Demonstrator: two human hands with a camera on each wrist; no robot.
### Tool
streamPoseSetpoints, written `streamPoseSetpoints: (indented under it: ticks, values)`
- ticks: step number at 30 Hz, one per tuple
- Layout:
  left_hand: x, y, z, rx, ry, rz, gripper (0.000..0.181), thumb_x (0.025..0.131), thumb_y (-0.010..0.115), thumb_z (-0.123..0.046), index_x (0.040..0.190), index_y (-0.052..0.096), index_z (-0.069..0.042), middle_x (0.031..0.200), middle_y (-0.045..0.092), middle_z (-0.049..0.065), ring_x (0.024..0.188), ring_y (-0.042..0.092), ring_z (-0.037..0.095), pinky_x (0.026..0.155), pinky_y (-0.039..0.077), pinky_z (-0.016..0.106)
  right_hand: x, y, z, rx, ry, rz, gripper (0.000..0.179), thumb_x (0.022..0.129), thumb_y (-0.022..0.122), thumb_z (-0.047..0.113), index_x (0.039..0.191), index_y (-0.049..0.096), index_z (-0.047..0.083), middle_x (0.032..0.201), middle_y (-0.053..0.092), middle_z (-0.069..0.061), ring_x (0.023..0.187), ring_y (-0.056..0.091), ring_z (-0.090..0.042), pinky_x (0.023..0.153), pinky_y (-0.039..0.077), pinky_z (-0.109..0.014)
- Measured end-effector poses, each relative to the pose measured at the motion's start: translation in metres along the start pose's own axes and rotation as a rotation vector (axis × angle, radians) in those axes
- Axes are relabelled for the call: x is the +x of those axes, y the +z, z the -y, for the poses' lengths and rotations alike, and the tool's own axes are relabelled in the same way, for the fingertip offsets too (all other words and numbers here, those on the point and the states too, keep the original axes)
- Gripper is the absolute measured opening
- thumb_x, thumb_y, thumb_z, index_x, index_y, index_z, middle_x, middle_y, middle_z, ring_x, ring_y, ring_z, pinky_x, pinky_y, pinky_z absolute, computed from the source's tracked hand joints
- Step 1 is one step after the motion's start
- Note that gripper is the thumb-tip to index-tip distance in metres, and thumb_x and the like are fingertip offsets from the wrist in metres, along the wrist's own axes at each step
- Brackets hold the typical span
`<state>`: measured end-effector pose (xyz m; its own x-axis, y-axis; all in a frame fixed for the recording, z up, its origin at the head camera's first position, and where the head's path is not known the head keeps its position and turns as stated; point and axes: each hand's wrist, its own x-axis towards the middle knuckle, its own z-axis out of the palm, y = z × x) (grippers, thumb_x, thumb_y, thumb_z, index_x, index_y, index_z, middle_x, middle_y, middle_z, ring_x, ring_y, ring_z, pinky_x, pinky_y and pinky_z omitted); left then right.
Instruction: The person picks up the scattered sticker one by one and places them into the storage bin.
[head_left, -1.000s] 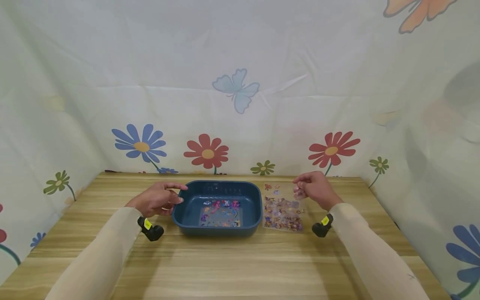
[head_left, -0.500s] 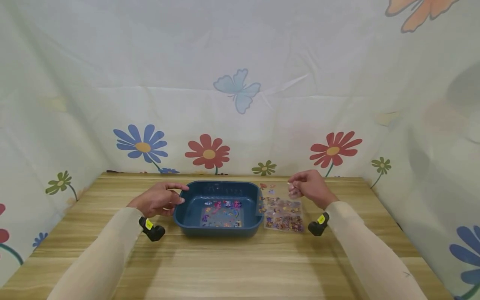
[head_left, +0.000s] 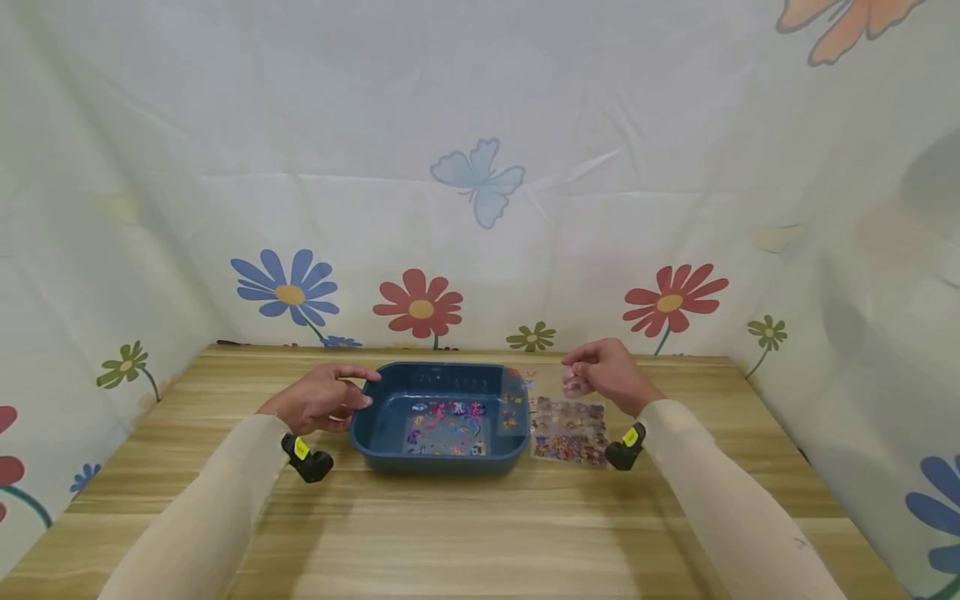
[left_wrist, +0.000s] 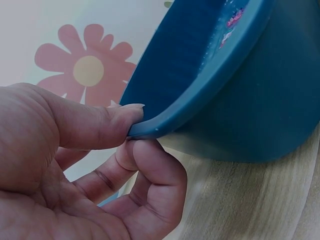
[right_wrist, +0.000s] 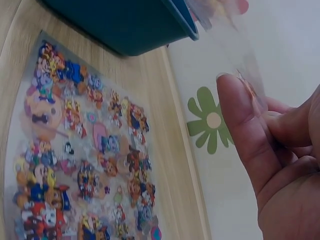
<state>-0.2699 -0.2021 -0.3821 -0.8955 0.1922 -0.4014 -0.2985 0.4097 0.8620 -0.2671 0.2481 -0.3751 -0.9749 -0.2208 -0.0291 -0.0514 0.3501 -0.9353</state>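
My left hand (head_left: 318, 400) pinches the left rim of a dark blue plastic basin (head_left: 442, 464) between thumb and curled finger, as the left wrist view shows. A clear sticker sheet (head_left: 448, 435) with colourful cartoon figures lies on the basin's floor. My right hand (head_left: 613, 377) pinches the edge of another transparent sticker sheet (head_left: 514, 402), whose left part hangs over the basin's right rim. Below that hand, a sticker sheet (right_wrist: 80, 150) crowded with cartoon dogs lies on the table. Whether several sheets are stacked there, I cannot tell.
The wood-grain table (head_left: 450, 533) carries the basin and the sheets. Behind it hangs a white cloth (head_left: 337, 208) printed with flowers and butterflies. Both wrists wear black cameras, the left camera (head_left: 309, 461) close to the basin's front left.
My right hand has moved left with the pinched sticker sheet, bringing it from above the table sheets to over the basin's right side. The left hand keeps its grip on the rim.
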Motion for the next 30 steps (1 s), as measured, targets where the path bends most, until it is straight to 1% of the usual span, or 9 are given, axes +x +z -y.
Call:
streamPoseSetpoints:
  ticks: [2,7,9,13,17,25,30]
  values:
    - [0.000,0.000,0.000,0.003,-0.001,-0.002,0.059,0.097,0.068,-0.007,0.152,0.050,-0.010,0.092,0.061,0.006,0.073,0.057,0.020,0.067,0.055,0.030,0.001,0.003,0.002,0.002,-0.002,0.006,0.029,0.106,0.049,-0.003,0.128,0.061,-0.016,0.106,0.073,-0.024,0.080,0.075,-0.013,0.079,0.064,-0.034]
    - [0.000,0.000,0.000,0.001,0.002,0.000,0.058,0.097,0.068,-0.006,0.152,0.050,-0.010,0.091,0.060,0.006,0.072,0.056,0.020,0.066,0.054,0.030,0.003,0.010,0.007,0.004,-0.004,0.020,0.030,0.105,0.048,-0.005,0.130,0.059,-0.018,0.109,0.071,-0.029,0.080,0.075,-0.013,0.079,0.064,-0.034]
    - [-0.001,0.000,0.000,0.003,0.001,-0.001,0.058,0.097,0.068,-0.006,0.152,0.050,-0.010,0.092,0.060,0.006,0.072,0.057,0.020,0.066,0.054,0.030,0.004,0.013,0.008,-0.001,-0.002,0.019,0.030,0.105,0.048,-0.005,0.129,0.060,-0.017,0.111,0.071,-0.030,0.080,0.075,-0.014,0.079,0.064,-0.034]
    - [-0.001,0.001,-0.001,0.005,0.002,0.002,0.058,0.097,0.068,-0.006,0.152,0.050,-0.010,0.091,0.060,0.006,0.071,0.057,0.020,0.066,0.054,0.030,0.008,0.018,0.010,-0.027,-0.003,0.010,0.029,0.104,0.049,-0.005,0.127,0.064,-0.015,0.111,0.073,-0.027,0.080,0.075,-0.014,0.078,0.064,-0.033]
    - [-0.001,0.000,-0.001,0.001,0.008,0.008,0.058,0.097,0.067,-0.006,0.152,0.050,-0.010,0.090,0.060,0.006,0.070,0.056,0.019,0.065,0.054,0.030,0.011,0.023,0.012,-0.041,0.000,0.000,0.029,0.104,0.049,-0.006,0.126,0.065,-0.013,0.114,0.071,-0.031,0.079,0.074,-0.013,0.076,0.064,-0.032]
    - [0.000,0.000,0.000,-0.003,0.005,0.007,0.057,0.097,0.068,-0.007,0.152,0.051,-0.011,0.094,0.061,0.007,0.072,0.058,0.020,0.067,0.056,0.031,0.015,0.034,0.015,-0.002,0.016,-0.009,0.028,0.103,0.048,-0.008,0.124,0.065,-0.015,0.112,0.070,-0.034,0.075,0.074,-0.013,0.077,0.065,-0.038]
    - [0.002,0.000,0.001,0.009,-0.003,0.002,0.057,0.097,0.068,-0.008,0.151,0.051,-0.012,0.094,0.060,0.007,0.072,0.058,0.020,0.066,0.056,0.031,0.018,0.041,0.018,0.020,0.037,-0.012,0.028,0.103,0.049,-0.009,0.124,0.065,-0.015,0.109,0.071,-0.032,0.074,0.075,-0.016,0.075,0.065,-0.036]
